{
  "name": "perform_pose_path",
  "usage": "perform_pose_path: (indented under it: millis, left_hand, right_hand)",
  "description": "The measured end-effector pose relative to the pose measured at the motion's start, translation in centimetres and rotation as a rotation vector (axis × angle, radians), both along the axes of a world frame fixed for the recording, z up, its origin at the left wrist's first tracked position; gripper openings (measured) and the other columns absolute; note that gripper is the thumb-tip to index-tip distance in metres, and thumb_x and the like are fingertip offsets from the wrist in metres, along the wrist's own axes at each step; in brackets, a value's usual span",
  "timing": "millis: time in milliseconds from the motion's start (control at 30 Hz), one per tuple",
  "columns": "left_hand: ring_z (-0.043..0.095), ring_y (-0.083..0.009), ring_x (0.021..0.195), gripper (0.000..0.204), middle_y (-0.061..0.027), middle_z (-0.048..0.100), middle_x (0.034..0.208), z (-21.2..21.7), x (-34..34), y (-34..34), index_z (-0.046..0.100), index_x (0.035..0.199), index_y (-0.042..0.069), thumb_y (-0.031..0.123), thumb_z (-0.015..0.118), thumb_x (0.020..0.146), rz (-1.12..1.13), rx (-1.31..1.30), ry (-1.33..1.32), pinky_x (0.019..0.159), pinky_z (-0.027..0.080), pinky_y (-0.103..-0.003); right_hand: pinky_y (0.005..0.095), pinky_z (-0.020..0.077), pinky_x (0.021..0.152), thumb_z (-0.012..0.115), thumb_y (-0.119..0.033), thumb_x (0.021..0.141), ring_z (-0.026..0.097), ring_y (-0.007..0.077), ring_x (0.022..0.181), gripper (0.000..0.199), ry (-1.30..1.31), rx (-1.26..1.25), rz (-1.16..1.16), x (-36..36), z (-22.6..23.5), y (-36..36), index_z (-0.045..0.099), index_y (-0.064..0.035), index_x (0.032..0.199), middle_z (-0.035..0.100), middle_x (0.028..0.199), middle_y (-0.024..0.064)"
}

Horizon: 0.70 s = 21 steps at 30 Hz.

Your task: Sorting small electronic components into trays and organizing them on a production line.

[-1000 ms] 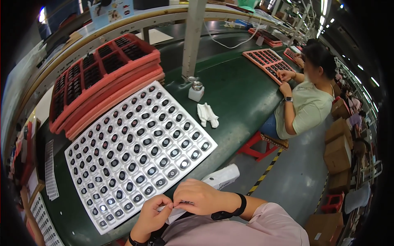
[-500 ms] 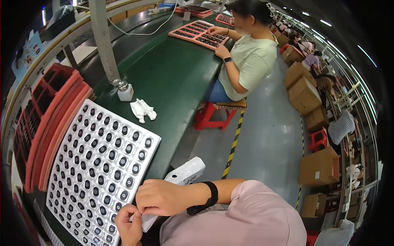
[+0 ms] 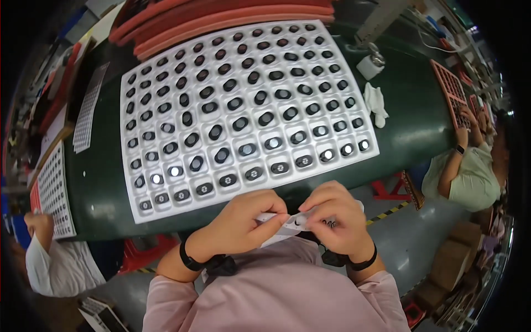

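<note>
My left hand [image 3: 249, 220] and my right hand [image 3: 338, 221] are close together in front of my chest, fingers pinched. Between them they hold a white sheet [image 3: 275, 237] with dark round marks, which looks like a sheet of stickers. Its right part lies under my right fingers. Just beyond my hands lies a large white plastic tray [image 3: 130, 166] with rows of small pockets. Each visible pocket holds a small dark oval piece [image 3: 240, 123]; several in the nearest row bear a pale mark. Neither hand touches the tray.
Red trays [image 3: 232, 25] are stacked behind the white tray. A white bottle with a metal top [image 3: 371, 66] and a crumpled white cloth [image 3: 375, 104] lie on the green table [image 3: 409, 105]. One person [image 3: 467, 171] works at the right, another [image 3: 61, 260] at the left beside more white trays [image 3: 55, 193].
My view has swung left, so the tray now lies straight ahead. My hands have moved apart a little, and both now show holding the white sheet between them.
</note>
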<state>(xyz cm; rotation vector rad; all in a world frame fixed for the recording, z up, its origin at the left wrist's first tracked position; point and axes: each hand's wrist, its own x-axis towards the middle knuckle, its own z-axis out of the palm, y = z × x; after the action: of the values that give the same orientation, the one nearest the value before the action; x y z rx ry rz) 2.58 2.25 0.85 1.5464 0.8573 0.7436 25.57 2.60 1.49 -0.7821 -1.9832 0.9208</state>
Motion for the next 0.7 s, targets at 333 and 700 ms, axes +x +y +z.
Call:
perform_pose_path:
  millis: [333,700]
  left_hand:
    - [0.058,-0.0203,0.068,0.010,-0.0061,0.063,0.078,-0.3,-0.2,-0.1,0.067,0.094,0.003,0.001,0.067,0.084,0.032,0.251,-0.015,0.060,0.045,-0.030]
    - [0.057,-0.0206,0.063,0.016,-0.0056,0.063,0.076,0.0,0.0,-0.8,0.069,0.097,0.005,0.002,0.070,0.081,0.071,0.286,0.003,0.056,0.042,-0.030]
  right_hand:
    - [0.0337,0.0468,0.069,0.070,0.008,0.069,0.060,0.0240,0.075,0.022,-0.018,0.122,-0.044,-0.4,0.0,0.0,0.062,-0.0072,0.083,0.068,0.088,0.0093]
    - [0.0314,0.0460,0.069,0.069,0.012,0.069,0.059,0.0213,0.076,0.024,0.004,-0.140,0.025,-0.7,0.7,0.0,0.062,-0.0031,0.087,0.067,0.087,0.0092]
